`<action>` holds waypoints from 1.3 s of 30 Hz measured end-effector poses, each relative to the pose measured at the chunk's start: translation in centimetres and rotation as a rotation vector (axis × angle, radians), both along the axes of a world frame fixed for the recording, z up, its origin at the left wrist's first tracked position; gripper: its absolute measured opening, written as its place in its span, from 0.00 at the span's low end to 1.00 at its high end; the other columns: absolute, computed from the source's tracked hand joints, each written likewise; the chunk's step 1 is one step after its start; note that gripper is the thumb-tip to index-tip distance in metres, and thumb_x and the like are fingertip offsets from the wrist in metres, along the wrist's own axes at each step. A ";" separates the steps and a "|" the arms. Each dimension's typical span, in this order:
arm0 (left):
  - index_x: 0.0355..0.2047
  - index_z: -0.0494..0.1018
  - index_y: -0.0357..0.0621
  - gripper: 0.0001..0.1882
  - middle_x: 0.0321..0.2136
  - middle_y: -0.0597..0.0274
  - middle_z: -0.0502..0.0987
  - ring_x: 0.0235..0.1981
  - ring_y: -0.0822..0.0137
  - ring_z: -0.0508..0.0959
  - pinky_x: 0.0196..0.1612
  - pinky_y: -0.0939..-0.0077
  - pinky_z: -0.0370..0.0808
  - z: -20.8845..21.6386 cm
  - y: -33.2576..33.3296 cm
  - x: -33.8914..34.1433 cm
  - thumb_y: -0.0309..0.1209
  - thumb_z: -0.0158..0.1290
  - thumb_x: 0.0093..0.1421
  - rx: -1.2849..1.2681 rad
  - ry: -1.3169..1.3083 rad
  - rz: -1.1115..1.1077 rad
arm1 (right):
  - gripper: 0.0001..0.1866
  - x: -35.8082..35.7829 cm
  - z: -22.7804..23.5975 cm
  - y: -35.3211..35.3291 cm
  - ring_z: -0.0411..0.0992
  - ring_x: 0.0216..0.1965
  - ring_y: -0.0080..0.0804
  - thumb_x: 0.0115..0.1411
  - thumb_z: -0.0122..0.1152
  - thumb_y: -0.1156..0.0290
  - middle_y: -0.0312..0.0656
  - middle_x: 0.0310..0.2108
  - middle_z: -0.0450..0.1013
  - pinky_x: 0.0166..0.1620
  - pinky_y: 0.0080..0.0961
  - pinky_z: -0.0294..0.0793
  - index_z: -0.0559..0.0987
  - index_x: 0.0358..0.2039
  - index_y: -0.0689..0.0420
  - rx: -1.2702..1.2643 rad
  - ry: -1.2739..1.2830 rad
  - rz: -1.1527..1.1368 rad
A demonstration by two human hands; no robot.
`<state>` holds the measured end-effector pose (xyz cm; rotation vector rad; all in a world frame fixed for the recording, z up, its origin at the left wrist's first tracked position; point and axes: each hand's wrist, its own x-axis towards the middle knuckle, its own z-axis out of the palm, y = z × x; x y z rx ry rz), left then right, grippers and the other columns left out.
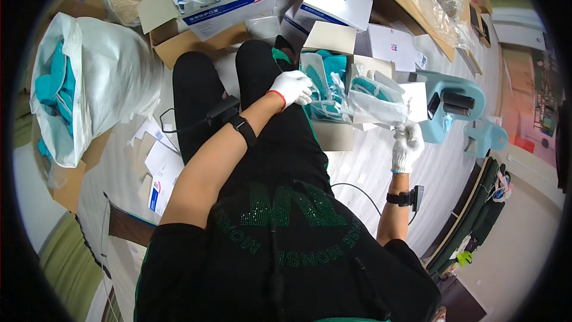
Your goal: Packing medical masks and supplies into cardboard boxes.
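Observation:
My right hand [407, 142], in a white glove, pinches the near right corner of a clear plastic bag [390, 111]. Inside the bag lies a folded teal item [370, 87], whose kind I cannot make out. My left hand [293, 88], also gloved in white, has its fingers curled at the left side of an open white box [333, 135]; what they hold, if anything, is hidden. Several teal pieces [335, 67] and clear wrappers fill that box. The held bag reaches over the box's right side.
At the left a white woven sack [113, 65] bulges with teal pieces. An open carton [232, 11] of white packets stands ahead, beside closed white boxes [338, 3]. On the right is a light blue plastic stool [471, 92] bearing dark objects. Flattened boxes [161, 170] lie left of my legs.

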<state>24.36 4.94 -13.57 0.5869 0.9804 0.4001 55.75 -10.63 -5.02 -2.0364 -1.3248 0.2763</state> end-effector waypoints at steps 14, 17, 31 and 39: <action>0.48 0.72 0.33 0.14 0.34 0.54 0.79 0.31 0.69 0.78 0.31 0.79 0.74 1.9 0.9 7.4 0.24 0.50 0.61 0.107 -0.335 -0.042 | 0.08 -1.6 1.5 -0.5 0.67 0.23 0.20 0.62 0.57 0.73 0.35 0.21 0.71 0.30 0.18 0.68 0.74 0.26 0.61 0.086 0.323 -0.092; 0.50 0.69 0.32 0.17 0.36 0.49 0.78 0.34 0.65 0.79 0.31 0.76 0.76 1.9 0.0 7.9 0.22 0.52 0.59 0.190 -0.313 -0.061 | 0.08 -1.4 1.0 -0.6 0.67 0.23 0.20 0.62 0.58 0.73 0.36 0.20 0.72 0.30 0.18 0.68 0.74 0.26 0.61 0.118 0.337 -0.101; 0.45 0.74 0.36 0.18 0.33 0.60 0.79 0.30 0.71 0.76 0.36 0.74 0.73 2.8 -1.5 9.2 0.25 0.59 0.51 0.332 -0.207 -0.253 | 0.07 -2.6 0.1 0.6 0.68 0.21 0.21 0.61 0.58 0.74 0.37 0.20 0.72 0.28 0.19 0.68 0.75 0.27 0.62 0.085 0.540 -0.139; 0.33 0.76 0.37 0.19 0.31 0.40 0.77 0.33 0.45 0.77 0.35 0.65 0.73 1.2 -1.7 9.8 0.43 0.58 0.50 1.035 0.379 -0.179 | 0.08 -2.3 -1.7 1.5 0.67 0.19 0.21 0.61 0.58 0.74 0.39 0.17 0.72 0.26 0.18 0.66 0.74 0.25 0.61 0.019 0.538 -0.151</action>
